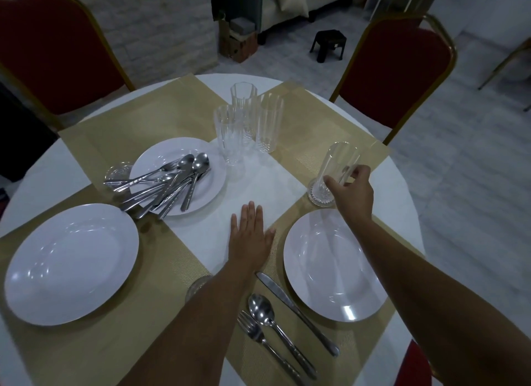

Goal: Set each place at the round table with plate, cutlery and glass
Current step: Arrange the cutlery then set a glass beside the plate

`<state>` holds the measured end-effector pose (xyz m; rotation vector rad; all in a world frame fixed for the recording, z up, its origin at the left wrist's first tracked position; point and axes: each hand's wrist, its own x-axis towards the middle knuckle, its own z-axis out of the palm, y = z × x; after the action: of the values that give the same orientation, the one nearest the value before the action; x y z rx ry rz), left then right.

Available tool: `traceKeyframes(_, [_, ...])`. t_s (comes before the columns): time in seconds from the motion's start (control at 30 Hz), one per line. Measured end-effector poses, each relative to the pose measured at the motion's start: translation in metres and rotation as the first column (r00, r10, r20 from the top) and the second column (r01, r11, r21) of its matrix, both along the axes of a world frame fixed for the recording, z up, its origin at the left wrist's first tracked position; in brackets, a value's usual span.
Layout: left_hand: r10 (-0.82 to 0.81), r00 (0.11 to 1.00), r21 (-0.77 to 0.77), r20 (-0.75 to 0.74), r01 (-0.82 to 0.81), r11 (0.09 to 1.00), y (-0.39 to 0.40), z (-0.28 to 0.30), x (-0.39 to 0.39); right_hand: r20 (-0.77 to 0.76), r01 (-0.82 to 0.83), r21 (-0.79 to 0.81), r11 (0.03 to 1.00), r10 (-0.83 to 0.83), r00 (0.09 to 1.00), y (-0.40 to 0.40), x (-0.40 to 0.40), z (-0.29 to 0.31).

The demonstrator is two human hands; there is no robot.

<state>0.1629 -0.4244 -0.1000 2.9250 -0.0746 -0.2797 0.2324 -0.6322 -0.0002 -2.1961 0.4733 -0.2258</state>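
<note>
My right hand [352, 194] grips a clear ribbed glass [330, 173] that stands on the gold placemat just beyond the near right white plate [330, 266]. Left of that plate lie a knife [298, 312], a spoon [275, 328] and a fork [263, 339]. My left hand [250, 237] rests flat and open on the white tablecloth [258, 184], holding nothing. A second empty plate [70, 263] sits at the near left. A third plate [184, 176] carries a heap of cutlery [169, 184]. Three tall glasses [247, 124] stand at the table's centre.
Another glass [119, 171] stands left of the cutlery plate, and one [196, 288] is half hidden under my left forearm. Gold placemats [138, 118] cover the far places. Two red chairs [396, 78] stand at the far edge, a black stool [329, 45] beyond.
</note>
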Motion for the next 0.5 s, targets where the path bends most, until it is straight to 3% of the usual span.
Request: traceKeyframes(0.5, [0.001, 1.0, 0.003, -0.019, -0.001, 1.0, -0.0001, 0.0014, 0.0005, -0.051, 0.033, 0.003, 0.999, -0.033, 0.998, 0.0026, -0.0043, 0.0021])
